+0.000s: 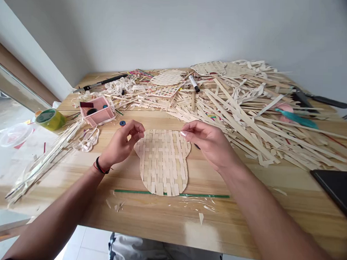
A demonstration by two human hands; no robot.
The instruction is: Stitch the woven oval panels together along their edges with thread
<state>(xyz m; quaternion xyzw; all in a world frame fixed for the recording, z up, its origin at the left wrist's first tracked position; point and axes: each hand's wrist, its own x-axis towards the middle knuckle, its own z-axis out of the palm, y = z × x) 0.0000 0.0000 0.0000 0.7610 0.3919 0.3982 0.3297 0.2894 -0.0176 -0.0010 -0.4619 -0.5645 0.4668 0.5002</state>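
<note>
A piece of woven pale bamboo-like strips (164, 164), cut in a rounded, lobed outline, lies on the table in front of me. My left hand (123, 142) is at its upper left edge, thumb and fingertips pinched together. At the upper right edge, my right hand (209, 144) also makes a pinch, fingertips over the rim of the weave. A faint thin line seems to run along the top edge between the hands; what either pinch holds is too small to make out. The lower edge of the weave overlaps a green strip (209, 195) on the tabletop.
Loose pale strips (248, 121) pile up at the back and right, with a marker (194, 83) and other woven pieces (168, 77) among them. On the left are a pink basket (101, 117) and a yellow tape roll (51, 119). A black flat object (334, 188) lies at right.
</note>
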